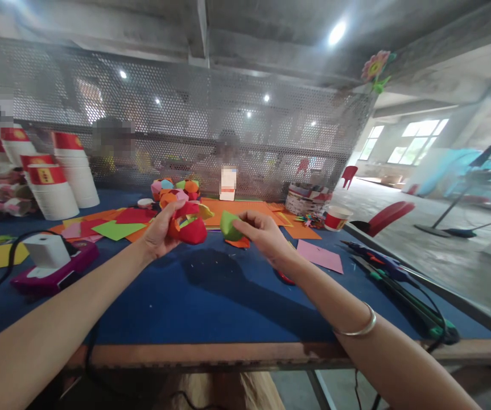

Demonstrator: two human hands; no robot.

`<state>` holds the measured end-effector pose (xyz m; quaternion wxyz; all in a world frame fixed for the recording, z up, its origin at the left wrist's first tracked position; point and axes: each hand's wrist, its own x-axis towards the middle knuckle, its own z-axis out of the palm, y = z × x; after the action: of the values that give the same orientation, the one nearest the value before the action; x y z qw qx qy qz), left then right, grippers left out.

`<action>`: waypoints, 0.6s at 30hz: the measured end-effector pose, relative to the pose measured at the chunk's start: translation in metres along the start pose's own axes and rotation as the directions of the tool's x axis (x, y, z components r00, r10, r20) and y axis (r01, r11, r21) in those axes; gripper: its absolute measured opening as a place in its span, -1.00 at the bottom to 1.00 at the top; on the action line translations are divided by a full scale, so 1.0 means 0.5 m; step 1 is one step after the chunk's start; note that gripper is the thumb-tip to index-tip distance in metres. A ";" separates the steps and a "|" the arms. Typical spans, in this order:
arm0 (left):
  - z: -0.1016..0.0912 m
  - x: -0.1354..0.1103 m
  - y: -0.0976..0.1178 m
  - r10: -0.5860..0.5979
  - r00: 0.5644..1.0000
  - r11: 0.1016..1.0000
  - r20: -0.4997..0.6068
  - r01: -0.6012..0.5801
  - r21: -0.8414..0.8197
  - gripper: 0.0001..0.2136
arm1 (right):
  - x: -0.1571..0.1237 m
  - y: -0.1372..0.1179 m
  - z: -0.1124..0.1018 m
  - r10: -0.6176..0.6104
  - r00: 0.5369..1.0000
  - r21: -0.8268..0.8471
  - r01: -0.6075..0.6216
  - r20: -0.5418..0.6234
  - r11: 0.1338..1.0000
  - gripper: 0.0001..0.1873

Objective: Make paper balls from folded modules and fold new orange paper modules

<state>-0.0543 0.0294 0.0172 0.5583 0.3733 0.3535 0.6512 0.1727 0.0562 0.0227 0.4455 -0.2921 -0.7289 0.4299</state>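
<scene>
My left hand point(163, 232) is closed around a partly built shape of folded paper pieces point(191, 229), with red, orange and yellow parts showing. To its right, a green folded paper piece point(229, 226) is pinched between the thumb and fingers of my right hand point(263, 234). A gap separates the two hands. Just below the green piece lies an orange paper scrap point(238, 243) on the blue table surface point(211, 302). Behind my left hand sits a multicoloured paper ball point(175, 188). Part of a red-handled tool point(285, 277) shows under my right wrist.
Coloured paper sheets point(119, 229) lie left, with a purple power strip point(57, 267) and stacked paper cups point(53, 191). A phone point(228, 183) stands at the back by a perforated screen point(164, 131). On the right are pink paper point(320, 255), a glue gun point(371, 257) and a woven basket point(307, 199).
</scene>
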 end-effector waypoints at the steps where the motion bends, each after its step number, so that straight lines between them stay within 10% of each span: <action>1: -0.001 0.001 -0.002 0.000 1.000 1.000 0.008 0.000 0.010 -0.78 | 0.003 0.001 -0.002 0.062 0.998 0.145 -0.060 -0.009 0.988 -0.71; 8: -0.012 0.004 -0.016 0.005 0.995 0.995 0.104 -0.015 0.097 -0.71 | 0.002 -0.007 0.009 0.256 0.944 0.608 -0.329 0.207 0.723 -0.62; 18: -0.004 -0.009 -0.021 -0.009 0.974 0.983 0.225 -0.032 0.180 -0.63 | -0.018 -0.017 0.026 0.286 0.928 0.469 -0.368 0.239 0.803 -0.72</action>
<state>-0.0508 0.0262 0.0068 0.5544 0.4962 0.3440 0.5728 0.1645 0.0401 0.0236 0.3669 -0.2520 -0.5612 0.6978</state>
